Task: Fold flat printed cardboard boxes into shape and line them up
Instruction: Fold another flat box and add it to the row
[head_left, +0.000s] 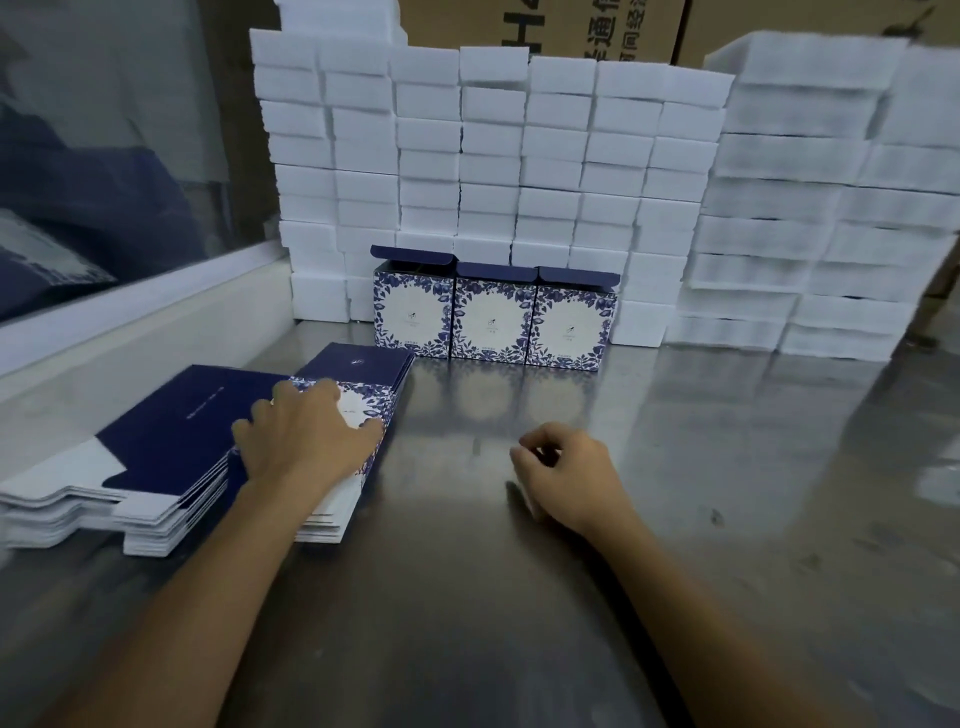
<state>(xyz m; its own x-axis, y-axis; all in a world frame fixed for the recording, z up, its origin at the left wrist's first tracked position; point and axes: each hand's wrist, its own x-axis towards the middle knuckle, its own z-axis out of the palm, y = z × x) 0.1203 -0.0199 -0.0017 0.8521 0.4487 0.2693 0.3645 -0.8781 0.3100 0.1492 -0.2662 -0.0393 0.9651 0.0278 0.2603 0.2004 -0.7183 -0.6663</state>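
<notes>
A stack of flat printed boxes (171, 441), dark blue with white and floral panels, lies at the left of the steel table (675, 493). My left hand (306, 436) rests on top of the stack, fingers spread over the floral panel of the top sheet. My right hand (563, 470) hovers just above the bare table to the right of the stack, fingers loosely curled, holding nothing. Three folded boxes (493, 322) with blue floral fronts stand side by side at the back, lids up.
Tall stacks of white foam blocks (493, 156) form a wall behind the folded boxes, with more foam stacks (810, 208) at the right. Brown cartons (545, 26) stand behind them. A white ledge (156, 322) borders the table's left side.
</notes>
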